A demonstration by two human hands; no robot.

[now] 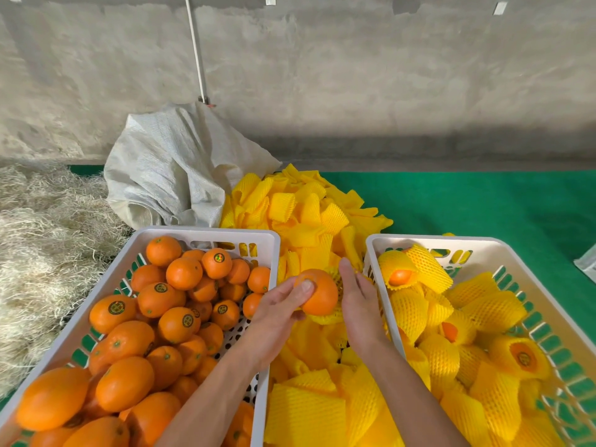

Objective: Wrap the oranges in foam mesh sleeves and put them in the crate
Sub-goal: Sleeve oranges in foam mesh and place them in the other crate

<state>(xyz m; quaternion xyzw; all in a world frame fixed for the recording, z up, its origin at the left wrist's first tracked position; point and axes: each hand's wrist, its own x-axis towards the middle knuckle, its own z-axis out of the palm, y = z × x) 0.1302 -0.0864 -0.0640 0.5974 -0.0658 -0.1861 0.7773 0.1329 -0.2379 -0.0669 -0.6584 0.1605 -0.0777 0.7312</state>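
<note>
On your left, a white slotted plastic crate (135, 250) holds loose bare oranges. Your left forearm crosses its near corner, and your left hand (277, 309) grips a round bare orange (317, 293), thumb pressed on top. That orange sits partly inside a yellow foam mesh sleeve (335, 312), above the sleeve pile between the crates. Your right hand (356, 296) holds the sleeve from its right side, fingers mostly hidden. Further right, a second white crate (419, 240) holds wrapped oranges on the green bench (483, 204).

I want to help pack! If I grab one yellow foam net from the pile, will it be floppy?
Probably floppy: the foam nets lie bent and curled in the pile. Likely very light, being open mesh. It seems stretchy, since one wraps the orange between the hands.
</note>
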